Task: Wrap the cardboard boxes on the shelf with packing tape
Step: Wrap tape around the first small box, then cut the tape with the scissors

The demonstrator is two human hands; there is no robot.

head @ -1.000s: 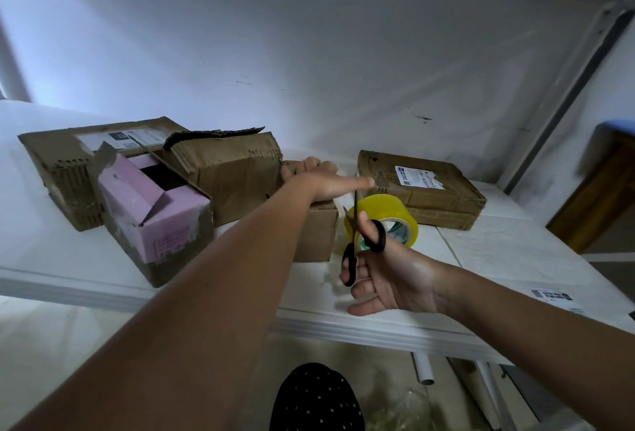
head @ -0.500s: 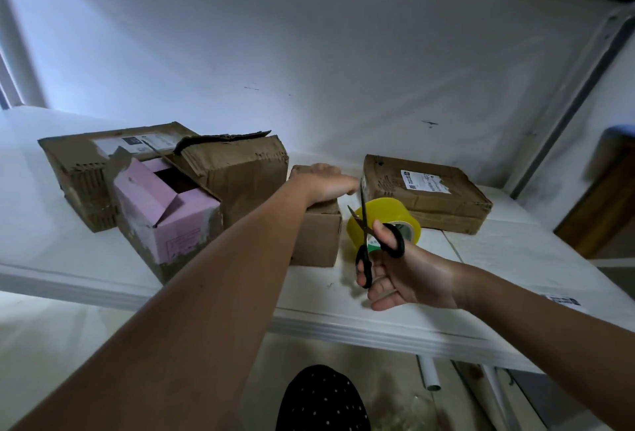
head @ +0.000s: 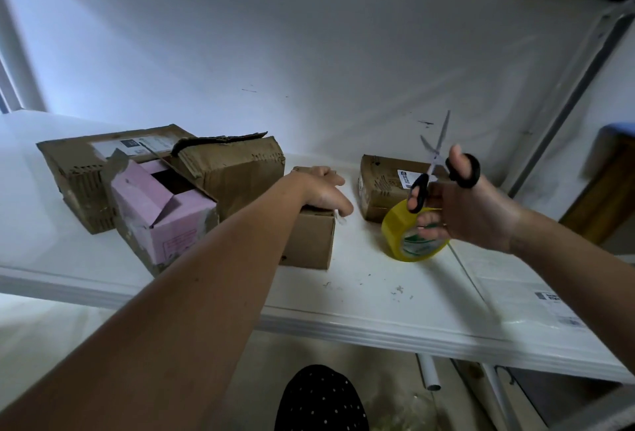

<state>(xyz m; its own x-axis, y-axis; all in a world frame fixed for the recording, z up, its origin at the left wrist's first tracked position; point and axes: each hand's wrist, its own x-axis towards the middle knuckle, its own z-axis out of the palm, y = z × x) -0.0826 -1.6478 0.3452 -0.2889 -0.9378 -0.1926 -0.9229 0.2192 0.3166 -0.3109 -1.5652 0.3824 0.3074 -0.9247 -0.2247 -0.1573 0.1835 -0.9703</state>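
A small brown cardboard box (head: 311, 241) stands near the middle of the white shelf (head: 360, 296). My left hand (head: 324, 190) rests on its top, fingers curled over the right edge by a loose bit of tape. My right hand (head: 467, 205) grips black-handled scissors (head: 434, 169), blades apart and pointing up. A yellow roll of packing tape (head: 403, 231) lies just below that hand. A flat labelled box (head: 381, 186) sits behind the roll.
At the left stand a pink open box (head: 161, 210), a torn brown box (head: 237, 173) and a flat labelled box (head: 75, 162) behind them. A white wall backs the shelf. A metal upright (head: 556, 100) rises at the right. Labelled plastic mailers (head: 522, 296) lie at the shelf's right end.
My right hand has lifted the scissors up and to the right, away from the gap between the small box and the roll. My left hand stays on the box top.
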